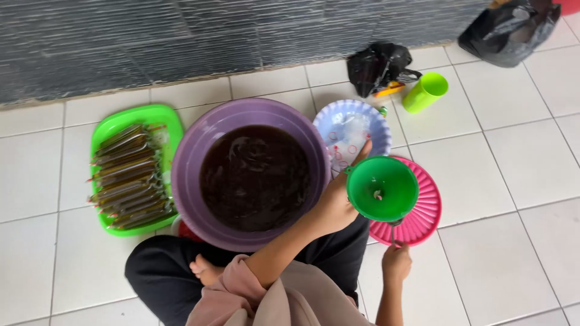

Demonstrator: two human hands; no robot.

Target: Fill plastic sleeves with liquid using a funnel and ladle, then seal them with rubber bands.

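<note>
Glossy plastic: green funnel [382, 188], purple basin [199, 145], pink ribbed lid [423, 211]. Smooth glazed white floor tiles [519, 157]. Rough grey wall [181, 36].

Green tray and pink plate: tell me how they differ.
The green tray is rectangular with rounded corners; the pink plate is round and ribbed. The green tray lies left of the purple basin and is stacked with long filled packets; the pink plate lies right of it, under the green funnel. Both rest flat on the tiled floor.

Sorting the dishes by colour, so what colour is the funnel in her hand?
Bright green, in the head view: the funnel, held by the left hand.
</note>
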